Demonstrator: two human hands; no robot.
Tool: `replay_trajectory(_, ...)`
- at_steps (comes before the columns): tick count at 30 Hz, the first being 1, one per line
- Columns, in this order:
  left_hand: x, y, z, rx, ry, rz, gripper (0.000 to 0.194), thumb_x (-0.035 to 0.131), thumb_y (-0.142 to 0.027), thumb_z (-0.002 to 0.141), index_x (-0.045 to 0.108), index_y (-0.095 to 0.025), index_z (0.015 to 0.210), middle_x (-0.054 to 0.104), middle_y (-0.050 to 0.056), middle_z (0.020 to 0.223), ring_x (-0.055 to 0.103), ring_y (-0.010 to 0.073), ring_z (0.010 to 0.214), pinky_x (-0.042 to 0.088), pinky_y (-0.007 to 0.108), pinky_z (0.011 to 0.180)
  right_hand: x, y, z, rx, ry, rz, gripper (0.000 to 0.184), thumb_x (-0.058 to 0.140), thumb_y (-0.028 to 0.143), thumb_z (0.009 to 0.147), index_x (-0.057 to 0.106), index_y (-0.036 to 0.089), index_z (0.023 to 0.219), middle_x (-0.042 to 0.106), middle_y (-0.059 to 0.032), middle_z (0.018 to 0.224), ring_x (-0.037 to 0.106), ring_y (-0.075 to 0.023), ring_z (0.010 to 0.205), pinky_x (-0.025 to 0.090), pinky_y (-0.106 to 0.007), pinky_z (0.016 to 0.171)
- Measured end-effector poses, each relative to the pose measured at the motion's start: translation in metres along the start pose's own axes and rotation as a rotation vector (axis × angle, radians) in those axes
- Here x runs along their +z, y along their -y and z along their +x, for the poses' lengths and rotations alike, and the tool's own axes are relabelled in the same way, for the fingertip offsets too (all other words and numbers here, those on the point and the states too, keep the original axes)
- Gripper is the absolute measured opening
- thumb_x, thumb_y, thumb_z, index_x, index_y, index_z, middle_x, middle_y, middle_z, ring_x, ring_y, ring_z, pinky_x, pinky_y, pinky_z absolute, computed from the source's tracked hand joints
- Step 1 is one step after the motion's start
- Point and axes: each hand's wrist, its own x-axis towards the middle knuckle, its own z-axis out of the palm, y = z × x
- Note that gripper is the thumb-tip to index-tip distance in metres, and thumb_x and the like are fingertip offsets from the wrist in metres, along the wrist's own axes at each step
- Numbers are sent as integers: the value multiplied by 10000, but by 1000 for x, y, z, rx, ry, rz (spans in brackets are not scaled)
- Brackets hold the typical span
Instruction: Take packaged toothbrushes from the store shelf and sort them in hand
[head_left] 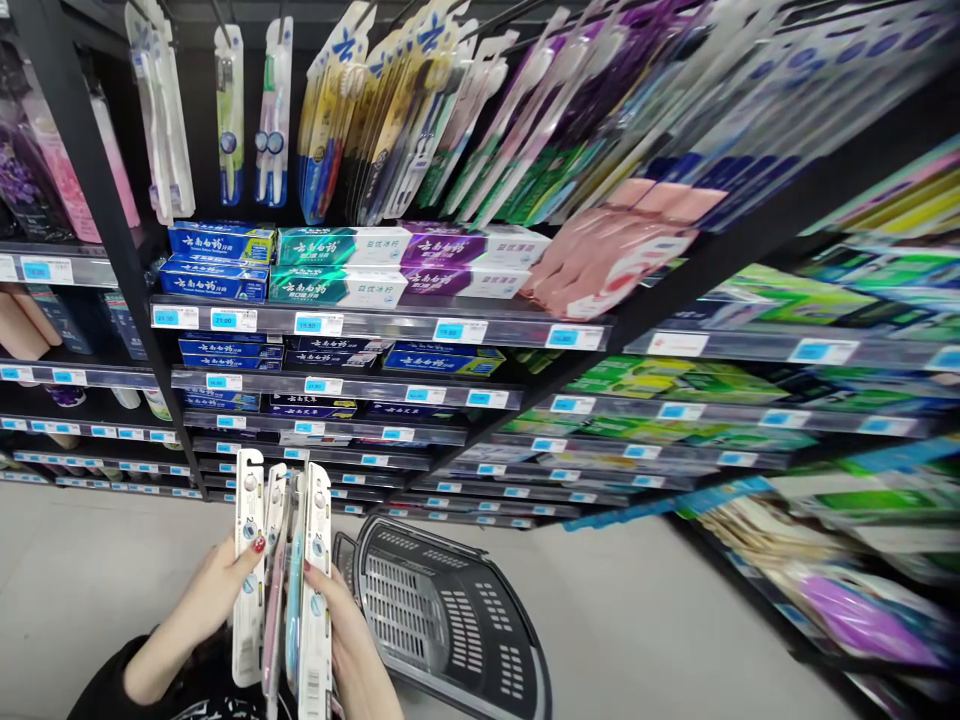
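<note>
Several packaged toothbrushes are held upright in front of my body. My left hand (202,590) is closed on the left toothbrush pack (248,590), its thumb with a red nail pressed on the white printed card. My right hand (346,625) grips the right toothbrush pack (318,560), thumb against the card's edge. Between these two, a pink toothbrush (274,610) and a light blue toothbrush (295,590) show in their packs. Which hand bears the middle packs I cannot tell, since most fingers are hidden behind the cards.
A dark shopping basket (517,600) stands on the grey floor (622,620) at my right. Ahead, shelves carry toothpaste boxes (337,247) under hanging toothbrush packs (405,110). Pink packs (607,260) jut out over the shelf edge. More shelving runs along the right, blurred.
</note>
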Motion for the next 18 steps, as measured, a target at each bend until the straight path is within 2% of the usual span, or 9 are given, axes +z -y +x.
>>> replay_trajectory(5, -7, 0, 2, -21, -18, 176, 335, 521, -426, 792, 641, -200, 1007, 640, 81, 1042, 506, 328, 1053, 364, 427, 917, -3, -2, 0, -36, 55, -181, 288, 633, 331, 685, 609, 188, 935, 652, -63, 881, 621, -251, 832, 473, -377, 742)
replay_trajectory(9, -7, 7, 7, 19, 78, 13, 404, 477, -414, 834, 544, -170, 1149, 556, 96, 1191, 475, 287, 1109, 354, 404, 947, -6, 0, 1, -72, 54, -254, 343, 601, 357, 707, 617, 200, 1011, 647, -69, 892, 621, -253, 826, 476, -380, 729)
replay_trajectory(13, -8, 15, 10, 47, 44, -99, 455, 542, -397, 805, 499, -157, 1189, 519, 112, 1235, 442, 288, 1144, 321, 412, 979, -6, 2, 4, -17, 55, -223, 338, 648, 307, 665, 622, 210, 988, 642, -58, 915, 615, -252, 840, 461, -377, 763)
replay_trajectory(18, -10, 15, 11, 7, 30, -210, 466, 644, -380, 722, 552, -143, 1112, 572, 120, 1168, 479, 319, 1102, 366, 422, 937, -2, -1, 5, 47, 24, -113, 292, 683, 287, 633, 606, 216, 905, 643, -27, 842, 616, -227, 793, 449, -361, 770)
